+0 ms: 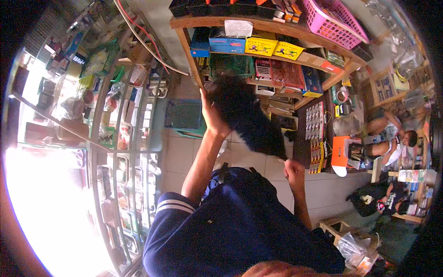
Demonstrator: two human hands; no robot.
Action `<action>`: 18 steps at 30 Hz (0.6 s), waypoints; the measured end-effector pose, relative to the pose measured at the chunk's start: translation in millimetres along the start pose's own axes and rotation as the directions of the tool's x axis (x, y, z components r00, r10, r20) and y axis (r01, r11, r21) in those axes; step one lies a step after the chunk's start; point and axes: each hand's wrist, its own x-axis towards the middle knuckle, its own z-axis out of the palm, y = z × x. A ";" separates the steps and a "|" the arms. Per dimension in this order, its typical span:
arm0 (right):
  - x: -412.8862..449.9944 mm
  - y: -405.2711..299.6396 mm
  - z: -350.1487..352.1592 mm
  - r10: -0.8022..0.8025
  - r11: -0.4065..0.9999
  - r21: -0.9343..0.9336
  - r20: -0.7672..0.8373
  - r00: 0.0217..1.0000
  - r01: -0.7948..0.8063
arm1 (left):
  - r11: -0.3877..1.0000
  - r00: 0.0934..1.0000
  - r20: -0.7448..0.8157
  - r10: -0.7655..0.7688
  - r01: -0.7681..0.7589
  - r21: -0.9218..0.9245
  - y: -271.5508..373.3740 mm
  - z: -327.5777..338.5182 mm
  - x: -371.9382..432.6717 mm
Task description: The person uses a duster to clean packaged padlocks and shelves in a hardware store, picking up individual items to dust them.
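Observation:
A dark, fluffy feather duster (251, 117) slants across the front of a wooden shelf rack (188, 55). My right hand (295, 171) is closed at the lower, narrow end of the duster. Its feathered head reaches up to a green basket (232, 65) on the rack. At the foot of the rack's left post is my left hand (215, 119); the duster covers most of its fingers, so its grip cannot be made out.
Yellow packets (261, 46), a blue box (226, 45) and a red basket (287, 74) fill the shelves, with a pink basket (332, 24) on top. Glass display shelves (119, 145) line the left. At right are an orange box (342, 150) and two seated people (391, 138).

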 end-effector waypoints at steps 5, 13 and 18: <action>-18.2 7.3 -10.1 0.055 0.997 0.048 0.045 0.997 -0.057 | 0.988 0.994 0.011 -0.108 0.106 0.110 -19.8 33.4 -23.9; -44.1 20.2 -15.5 0.044 0.999 0.034 -0.045 0.998 -0.043 | 0.977 0.998 -0.053 -0.025 0.036 0.212 -41.0 30.2 -17.5; -30.5 26.9 6.1 0.090 0.980 0.183 -0.090 0.992 -0.072 | 0.974 0.997 -0.068 0.035 -0.018 0.226 -56.0 62.9 7.1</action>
